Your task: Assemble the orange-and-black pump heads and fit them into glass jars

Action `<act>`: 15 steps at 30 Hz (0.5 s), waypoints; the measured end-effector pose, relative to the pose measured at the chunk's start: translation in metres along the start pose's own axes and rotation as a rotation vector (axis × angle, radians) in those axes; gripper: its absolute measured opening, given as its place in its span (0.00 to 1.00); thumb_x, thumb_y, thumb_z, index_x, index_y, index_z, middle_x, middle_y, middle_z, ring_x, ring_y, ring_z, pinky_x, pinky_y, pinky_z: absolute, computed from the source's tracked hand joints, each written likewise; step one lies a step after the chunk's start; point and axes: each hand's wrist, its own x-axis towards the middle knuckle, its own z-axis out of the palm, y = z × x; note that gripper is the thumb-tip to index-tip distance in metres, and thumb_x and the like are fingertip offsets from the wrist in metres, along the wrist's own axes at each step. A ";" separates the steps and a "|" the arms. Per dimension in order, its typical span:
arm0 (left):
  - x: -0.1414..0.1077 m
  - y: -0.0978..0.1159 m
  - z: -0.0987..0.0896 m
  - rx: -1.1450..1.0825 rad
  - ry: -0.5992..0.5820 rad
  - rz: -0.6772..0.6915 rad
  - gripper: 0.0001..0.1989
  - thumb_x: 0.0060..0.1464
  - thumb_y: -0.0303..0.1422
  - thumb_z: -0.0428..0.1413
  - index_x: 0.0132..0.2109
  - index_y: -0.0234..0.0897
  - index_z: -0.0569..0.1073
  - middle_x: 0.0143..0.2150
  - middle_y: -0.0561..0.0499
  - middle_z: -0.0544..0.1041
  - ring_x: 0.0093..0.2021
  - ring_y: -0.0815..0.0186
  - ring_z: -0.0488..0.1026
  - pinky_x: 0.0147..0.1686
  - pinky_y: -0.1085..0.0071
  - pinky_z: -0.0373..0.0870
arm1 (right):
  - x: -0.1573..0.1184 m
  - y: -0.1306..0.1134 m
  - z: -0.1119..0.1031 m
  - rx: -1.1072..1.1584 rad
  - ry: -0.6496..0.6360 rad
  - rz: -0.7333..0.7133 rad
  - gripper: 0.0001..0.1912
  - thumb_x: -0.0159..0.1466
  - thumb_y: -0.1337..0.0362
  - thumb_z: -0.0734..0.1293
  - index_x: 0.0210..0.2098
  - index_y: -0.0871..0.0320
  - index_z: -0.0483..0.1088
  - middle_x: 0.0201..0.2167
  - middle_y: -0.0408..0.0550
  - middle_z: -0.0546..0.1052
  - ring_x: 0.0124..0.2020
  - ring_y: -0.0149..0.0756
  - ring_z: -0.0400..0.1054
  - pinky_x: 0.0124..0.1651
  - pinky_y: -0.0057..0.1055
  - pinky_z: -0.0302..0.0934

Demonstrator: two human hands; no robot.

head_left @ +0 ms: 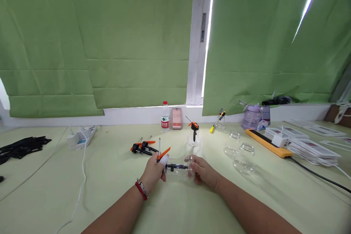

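My left hand is closed around a black pump head with an orange lever and a thin metal spout standing up. The head's black stem lies inside a clear bottle, which is held sideways above the table. At the bottle's right end, the fingers of my right hand grip the clear wall. Just beyond my left hand lie two similar black-and-orange pump heads. Behind the bottle stands another clear bottle, upright, with such a head in its neck.
Clear empty bottles lie to the right. A water bottle and a pink-screened phone stand at the back. An orange power strip, stacked white cards, a purple jug, a white power strip and black strips lie around.
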 end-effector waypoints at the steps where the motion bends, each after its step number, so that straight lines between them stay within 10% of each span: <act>1: 0.001 0.000 0.000 0.001 0.004 -0.002 0.17 0.51 0.48 0.51 0.35 0.39 0.62 0.11 0.63 0.61 0.10 0.71 0.61 0.11 0.76 0.60 | 0.000 -0.001 0.001 -0.006 -0.001 0.024 0.31 0.59 0.40 0.56 0.49 0.59 0.61 0.24 0.42 0.70 0.14 0.24 0.58 0.16 0.23 0.51; 4: 0.003 0.000 -0.001 -0.033 0.022 -0.013 0.17 0.50 0.49 0.52 0.34 0.39 0.61 0.12 0.63 0.61 0.10 0.72 0.60 0.11 0.76 0.60 | -0.004 -0.006 0.003 -0.086 0.037 -0.024 0.34 0.61 0.41 0.54 0.59 0.55 0.51 0.39 0.51 0.72 0.24 0.29 0.66 0.24 0.26 0.60; 8: 0.003 0.004 -0.001 -0.138 0.017 -0.101 0.18 0.50 0.50 0.50 0.29 0.40 0.59 0.15 0.62 0.63 0.10 0.75 0.56 0.12 0.76 0.61 | -0.009 -0.011 0.002 -0.467 0.087 -0.361 0.43 0.59 0.47 0.62 0.65 0.49 0.36 0.63 0.56 0.50 0.52 0.43 0.60 0.47 0.38 0.61; 12: 0.000 0.008 0.001 -0.171 -0.055 -0.121 0.18 0.52 0.50 0.45 0.28 0.39 0.59 0.17 0.59 0.65 0.10 0.75 0.55 0.12 0.75 0.60 | -0.010 -0.008 0.000 -0.707 0.099 -0.541 0.41 0.59 0.51 0.63 0.64 0.53 0.40 0.63 0.57 0.49 0.60 0.49 0.49 0.57 0.44 0.51; 15: -0.001 0.006 0.003 -0.144 -0.041 -0.082 0.17 0.54 0.48 0.44 0.28 0.39 0.59 0.16 0.60 0.64 0.11 0.74 0.56 0.11 0.75 0.59 | -0.008 -0.005 0.001 -0.631 0.122 -0.488 0.37 0.61 0.50 0.61 0.63 0.54 0.42 0.55 0.56 0.60 0.51 0.43 0.60 0.52 0.41 0.56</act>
